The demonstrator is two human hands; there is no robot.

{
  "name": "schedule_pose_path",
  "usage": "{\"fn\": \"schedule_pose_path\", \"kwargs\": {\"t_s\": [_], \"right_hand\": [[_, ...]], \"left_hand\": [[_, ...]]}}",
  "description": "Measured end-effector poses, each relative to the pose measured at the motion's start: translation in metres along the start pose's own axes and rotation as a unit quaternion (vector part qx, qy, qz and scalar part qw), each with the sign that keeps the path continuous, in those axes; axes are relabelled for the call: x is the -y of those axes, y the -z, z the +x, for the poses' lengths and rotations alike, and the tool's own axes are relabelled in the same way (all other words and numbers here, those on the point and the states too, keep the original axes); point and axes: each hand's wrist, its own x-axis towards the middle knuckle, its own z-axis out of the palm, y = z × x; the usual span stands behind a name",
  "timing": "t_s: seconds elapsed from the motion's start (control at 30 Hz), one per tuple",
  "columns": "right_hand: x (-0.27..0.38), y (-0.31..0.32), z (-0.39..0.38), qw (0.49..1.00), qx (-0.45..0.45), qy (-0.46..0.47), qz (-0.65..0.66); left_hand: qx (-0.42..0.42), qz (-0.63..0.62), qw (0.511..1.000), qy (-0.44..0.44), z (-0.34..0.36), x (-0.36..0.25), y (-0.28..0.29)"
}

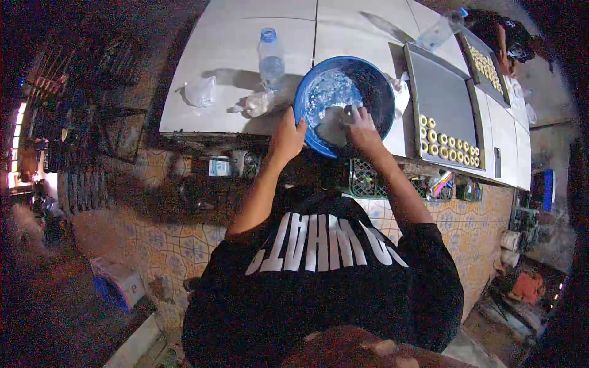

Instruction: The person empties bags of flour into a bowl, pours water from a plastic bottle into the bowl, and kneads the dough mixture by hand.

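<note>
In the head view, a round blue plastic basin (375, 87) sits at the near edge of the white tiled table (346, 30), holding white powder (334, 86) and a pale, soft-looking lump (331, 127). The left hand (287, 136) is clamped on its left rim; the right hand (363, 126) is inside, fingers curled by the lump, though whether they grip it cannot be told. The step looks like hand-mixing; another stroke would call for a steady rim and gathering loose powder into the lump.
</note>
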Motion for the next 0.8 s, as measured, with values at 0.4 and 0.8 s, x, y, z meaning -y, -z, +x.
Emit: {"fn": "schedule_pose_path", "kwargs": {"t_s": [0.4, 0.8], "right_hand": [[0.01, 0.039, 0.007, 0.992, 0.123, 0.026, -0.004], [0.013, 0.067, -0.01, 0.998, 0.048, 0.027, -0.021]], "left_hand": [[0.043, -0.039, 0.997, 0.042, -0.002, -0.009, 0.011], [0.018, -0.097, 0.991, 0.09, -0.001, -0.001, 0.005]]}}
